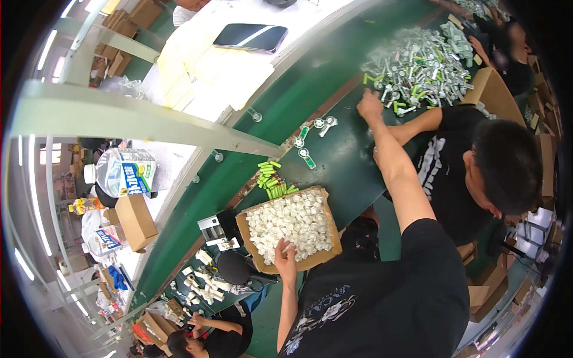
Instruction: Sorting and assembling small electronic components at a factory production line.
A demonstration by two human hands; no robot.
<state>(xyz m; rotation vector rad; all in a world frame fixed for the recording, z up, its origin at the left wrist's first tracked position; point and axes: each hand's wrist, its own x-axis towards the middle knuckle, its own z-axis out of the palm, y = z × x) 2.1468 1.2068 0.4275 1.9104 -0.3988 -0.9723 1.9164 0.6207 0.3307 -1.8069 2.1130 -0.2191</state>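
My left hand [286, 256] is over the near edge of a cardboard box [335, 241], its fingers apart and no held thing showing. Small white plastic parts [289, 224] fill the box, just under those fingertips. My right arm stretches far forward across the dark work surface. At its end, my right hand [370, 106] is at the near-left edge of a large pile of clear, white and green parts [418, 71]. Small green pieces [373, 79] lie by its fingertips; whether it grips one I cannot tell. Several assemblies with green pieces [307, 158] lie between my hands.
Green cylindrical cells [271, 179] are heaped behind the box. A co-worker [477, 173] in black sits close on my right, an arm near mine. A black round object [233, 267] and white parts [206, 286] are at left. A phone [250, 37] lies on the raised shelf.
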